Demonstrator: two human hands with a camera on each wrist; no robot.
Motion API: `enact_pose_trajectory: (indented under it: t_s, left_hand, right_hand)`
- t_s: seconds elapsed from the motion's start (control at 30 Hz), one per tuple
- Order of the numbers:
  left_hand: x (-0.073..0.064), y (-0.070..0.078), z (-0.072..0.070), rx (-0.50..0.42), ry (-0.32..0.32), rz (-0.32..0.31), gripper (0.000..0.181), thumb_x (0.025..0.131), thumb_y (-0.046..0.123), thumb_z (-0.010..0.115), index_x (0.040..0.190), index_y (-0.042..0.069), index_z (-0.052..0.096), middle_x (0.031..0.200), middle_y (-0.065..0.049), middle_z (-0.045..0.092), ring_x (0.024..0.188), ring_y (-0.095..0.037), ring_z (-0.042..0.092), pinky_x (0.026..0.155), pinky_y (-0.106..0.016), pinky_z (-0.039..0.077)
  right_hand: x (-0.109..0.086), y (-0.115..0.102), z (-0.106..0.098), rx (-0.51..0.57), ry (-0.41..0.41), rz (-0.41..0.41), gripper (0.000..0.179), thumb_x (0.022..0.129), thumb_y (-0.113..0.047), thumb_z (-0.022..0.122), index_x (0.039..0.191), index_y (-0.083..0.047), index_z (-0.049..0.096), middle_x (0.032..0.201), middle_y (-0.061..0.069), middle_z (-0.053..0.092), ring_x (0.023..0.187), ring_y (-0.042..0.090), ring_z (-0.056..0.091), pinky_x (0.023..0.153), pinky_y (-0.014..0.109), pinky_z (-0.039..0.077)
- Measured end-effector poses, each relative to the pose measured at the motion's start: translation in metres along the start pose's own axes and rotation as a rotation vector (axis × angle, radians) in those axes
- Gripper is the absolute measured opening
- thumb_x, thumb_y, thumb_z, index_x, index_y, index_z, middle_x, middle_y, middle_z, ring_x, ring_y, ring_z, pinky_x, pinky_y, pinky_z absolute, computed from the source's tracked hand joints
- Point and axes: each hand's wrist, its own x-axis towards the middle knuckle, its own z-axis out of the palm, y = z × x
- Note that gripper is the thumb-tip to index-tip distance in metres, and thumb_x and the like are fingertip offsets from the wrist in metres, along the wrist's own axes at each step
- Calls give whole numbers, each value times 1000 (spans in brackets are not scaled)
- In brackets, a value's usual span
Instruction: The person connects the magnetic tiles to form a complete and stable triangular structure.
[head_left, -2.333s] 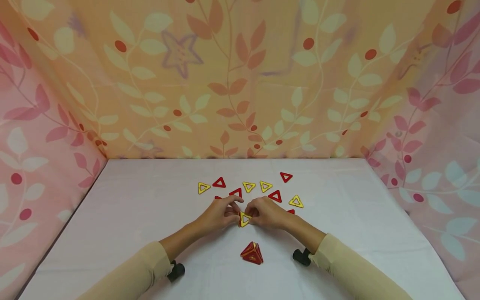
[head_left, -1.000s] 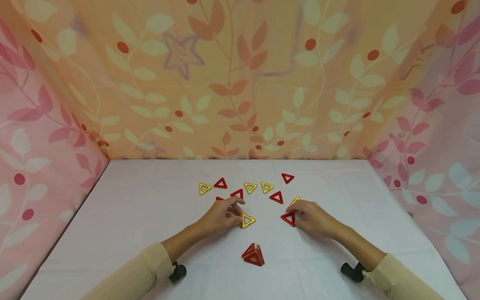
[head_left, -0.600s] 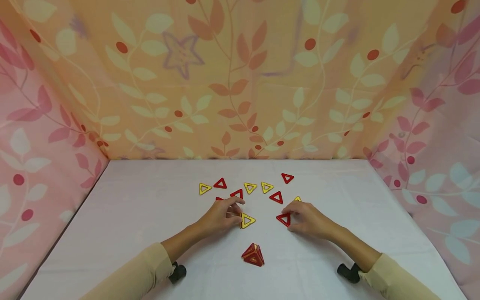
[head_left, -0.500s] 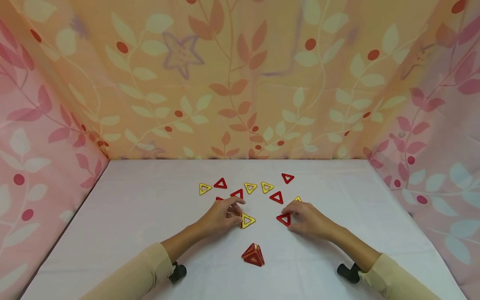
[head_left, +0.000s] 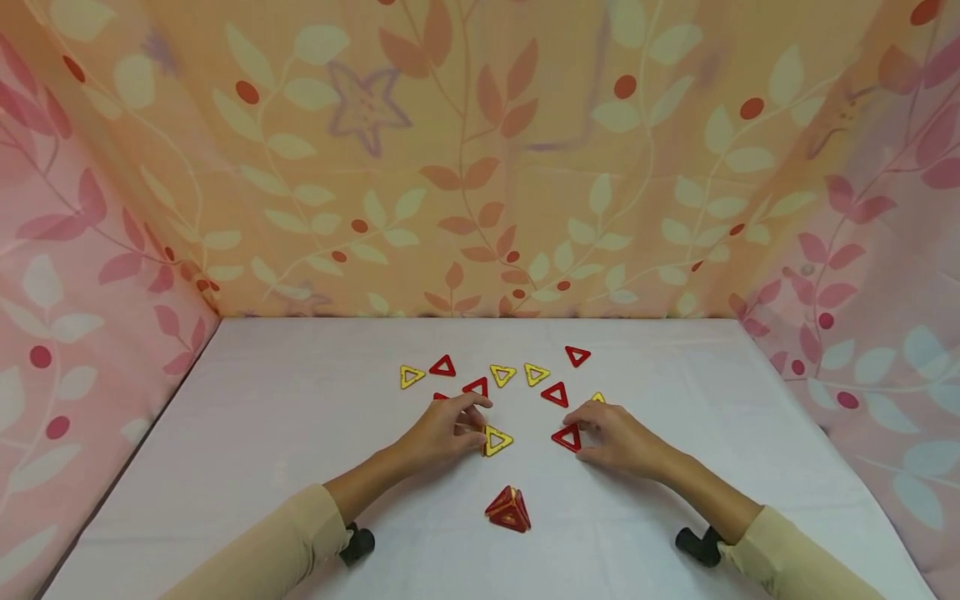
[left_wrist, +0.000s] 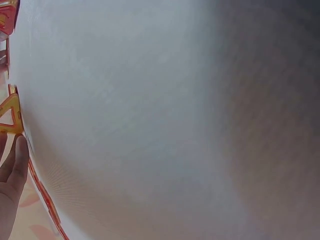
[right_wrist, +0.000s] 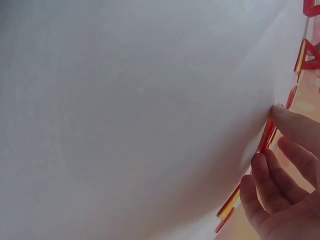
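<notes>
In the head view my left hand (head_left: 442,429) pinches a yellow triangular magnetic tile (head_left: 500,434) that stands on edge; a reddish edge beside it suggests another tile, partly hidden by the fingers. The left wrist view shows the yellow tile (left_wrist: 15,112) upright above my fingertips. To the right, my right hand (head_left: 618,437) holds a red triangular magnetic tile (head_left: 558,437) between thumb and fingers. A gap separates the two held tiles. Nearer the body stands a small pyramid (head_left: 508,509) of red tiles with yellow showing along its edges.
Several loose triangular tiles lie beyond the hands, among them a yellow one (head_left: 411,377), a red one (head_left: 557,395) and a farther red one (head_left: 577,356). One yellow tile (head_left: 597,397) is mostly covered by the right hand. Patterned cloth (head_left: 480,167) walls in the white table (head_left: 262,400).
My right hand has left the yellow tile, gone right to the red tile and drawn it slightly left. The left hand has stayed put; the last half second shows almost no motion.
</notes>
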Motion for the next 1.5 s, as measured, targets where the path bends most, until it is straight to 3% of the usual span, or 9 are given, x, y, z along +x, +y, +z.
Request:
enact_pose_trajectory:
  t_s: [0.8,1.5]
  left_hand:
    - [1,1,0,13,-2,-10,45,89,8,75,131,5,58,99,-1,68,97,-15,67,90,-33,55]
    - [2,-1,0,-18,-12,7,44,89,7,74,130,4,58,99,-1,68,95,-14,67,90,-33,55]
  right_hand:
    - [17,-21,17,32,-81,-43,49,84,-16,81,129,-12,64,123,-5,65,110,13,59,98,39,50]
    - [31,-37,27,91,-126,-53,52,83,-17,82,131,-11,62,124,-3,64,110,13,58,97,36,50]
